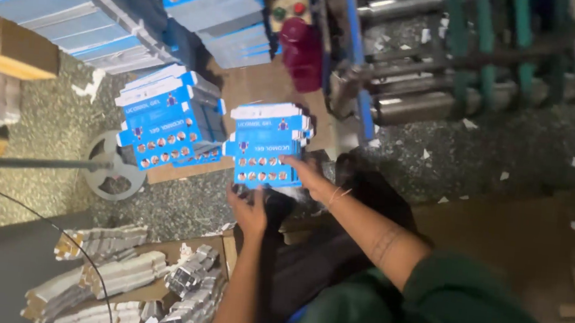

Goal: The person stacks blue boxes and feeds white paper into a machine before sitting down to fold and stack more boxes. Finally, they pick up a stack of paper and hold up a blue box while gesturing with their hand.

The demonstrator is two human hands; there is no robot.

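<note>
While the machine fills the far side of the view and blue piles are banked along the top left, the work is done low over the speckled floor. Two stacks of flat blue cartons lie on a brown sheet — the left stack is untouched and fanned, and the right stack is the one in hand. It is gripped at its near edge by both hands: the left hand is closed on the lower corner from beneath, and the right hand is clamped on the right side, fingers over the top carton. The step is judged best done by squeezing the stack square from both sides, so that no carton slides out, and by keeping it level. Grey scrap bundles are heaped in a box nearby — well apart from the stack.
</note>
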